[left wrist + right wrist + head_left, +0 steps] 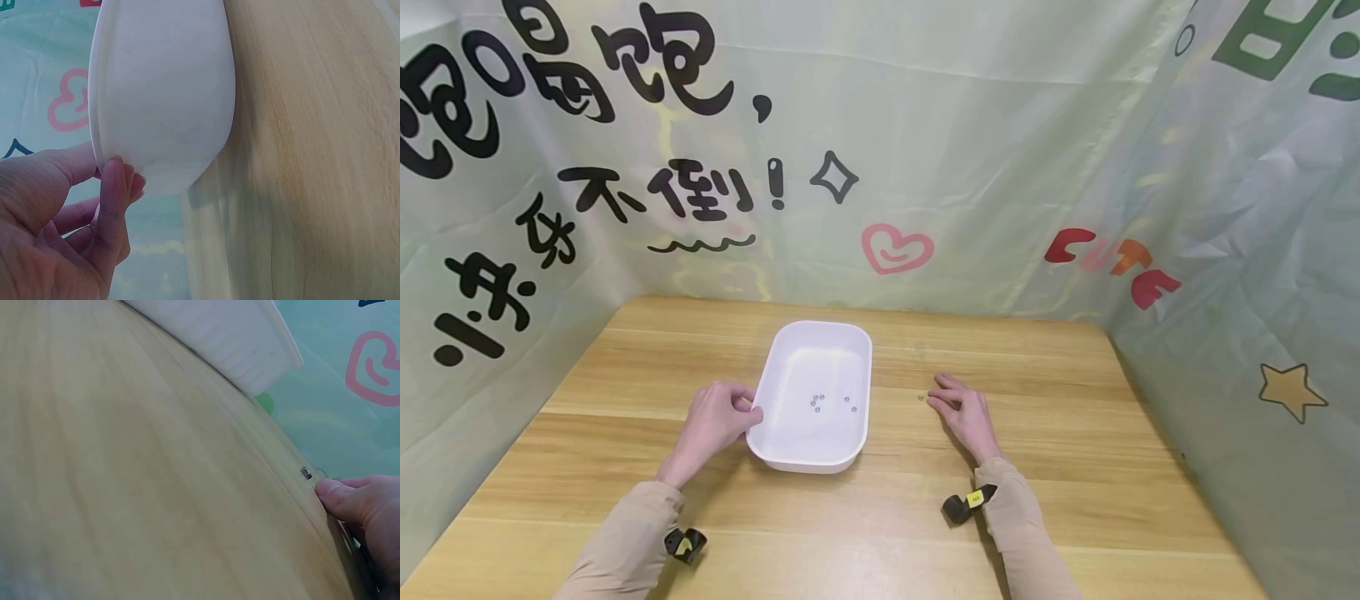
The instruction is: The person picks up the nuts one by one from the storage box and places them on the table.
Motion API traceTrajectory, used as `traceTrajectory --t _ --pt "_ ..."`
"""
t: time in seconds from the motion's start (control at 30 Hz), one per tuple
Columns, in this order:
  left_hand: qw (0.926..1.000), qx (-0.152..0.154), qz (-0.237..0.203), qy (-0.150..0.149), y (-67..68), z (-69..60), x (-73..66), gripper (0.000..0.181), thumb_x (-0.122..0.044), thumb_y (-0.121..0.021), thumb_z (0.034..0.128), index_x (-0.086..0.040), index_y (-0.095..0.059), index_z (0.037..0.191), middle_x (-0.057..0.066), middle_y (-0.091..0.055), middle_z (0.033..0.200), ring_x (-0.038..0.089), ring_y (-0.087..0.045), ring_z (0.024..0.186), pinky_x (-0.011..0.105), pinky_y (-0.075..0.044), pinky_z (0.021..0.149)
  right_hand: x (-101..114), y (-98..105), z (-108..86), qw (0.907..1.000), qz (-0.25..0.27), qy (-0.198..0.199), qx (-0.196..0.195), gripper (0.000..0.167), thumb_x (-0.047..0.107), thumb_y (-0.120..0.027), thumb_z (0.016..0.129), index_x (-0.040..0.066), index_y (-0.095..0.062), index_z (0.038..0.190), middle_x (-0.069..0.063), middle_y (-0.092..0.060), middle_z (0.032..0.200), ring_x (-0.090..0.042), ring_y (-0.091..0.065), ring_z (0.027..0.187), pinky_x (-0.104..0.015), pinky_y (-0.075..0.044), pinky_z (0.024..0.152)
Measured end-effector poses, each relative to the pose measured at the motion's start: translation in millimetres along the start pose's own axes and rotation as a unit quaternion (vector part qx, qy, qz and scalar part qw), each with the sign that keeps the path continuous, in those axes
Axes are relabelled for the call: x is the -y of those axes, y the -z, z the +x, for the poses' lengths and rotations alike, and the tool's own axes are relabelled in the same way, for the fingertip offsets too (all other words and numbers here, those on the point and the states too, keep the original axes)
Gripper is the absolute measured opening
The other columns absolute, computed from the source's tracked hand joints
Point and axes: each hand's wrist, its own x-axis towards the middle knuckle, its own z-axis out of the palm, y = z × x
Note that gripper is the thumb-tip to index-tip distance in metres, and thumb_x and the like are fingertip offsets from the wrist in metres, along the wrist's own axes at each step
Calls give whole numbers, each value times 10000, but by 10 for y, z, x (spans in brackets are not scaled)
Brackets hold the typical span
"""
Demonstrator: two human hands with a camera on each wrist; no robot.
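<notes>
The left hand (717, 421) pinches the left rim of a white tray (808, 464); the left wrist view shows the hand (75, 219) with thumb and fingers on the rim of the tray (169, 87). Several small shiny pieces (817, 398) lie on the tray's floor. To the right of the tray, the right hand (967, 417) is low over the table, its fingertips just right of one tiny metal piece (921, 398). In the right wrist view that piece (305, 473) lies beside the thumb of the hand (365, 509); whether the fingers hold anything is hidden.
The wooden table (850, 542) is bordered behind and at both sides by a printed cloth (985, 167). Each sleeved wrist wears a small black camera, one on the left (685, 545) and one on the right (967, 503).
</notes>
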Motion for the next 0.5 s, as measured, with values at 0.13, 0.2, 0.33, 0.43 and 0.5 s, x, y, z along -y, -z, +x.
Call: traceTrajectory --t 0.13,0.2,0.33,0.43,0.5 --pt "10000 7 -9 -26 -1 7 4 244 -52 -683 789 62 -721 1001 151 -760 793 134 -674 547 244 -516 501 9 5 3 10000 -54 -6 4 169 103 -752 870 12 -788 1007 -192 -655 1336 -376 -554 1347 -506 -437 1129" --pt "10000 19 -10 -21 1 9 4 250 -56 -683 789 64 -720 1005 154 -760 796 127 -670 547 241 -516 502 12 6 3 10000 -85 -9 25 173 101 -754 867 13 -786 1012 -192 -651 1342 -377 -549 1350 -512 -428 1137" --pt "10000 19 5 -30 3 7 1 255 -61 -682 788 66 -718 1006 154 -758 796 118 -662 542 240 -512 501 15 5 -2 9999 -98 -69 62 179 103 -753 868 17 -785 1022 -189 -646 1352 -377 -538 1362 -516 -427 1137" --pt "10000 -10 7 -43 2 7 2 255 -60 -680 786 67 -718 1004 153 -757 794 119 -662 537 244 -512 497 16 3 -5 9999 -118 -68 53 180 107 -752 869 21 -786 1024 -188 -647 1353 -378 -538 1362 -519 -427 1137" --pt "10000 -26 8 -40 -1 8 5 256 -59 -679 784 65 -719 1004 152 -757 794 120 -661 537 243 -514 493 17 2 -6 9999 -114 -49 43 181 107 -751 870 21 -784 1026 -190 -646 1352 -381 -539 1360 -523 -422 1142"
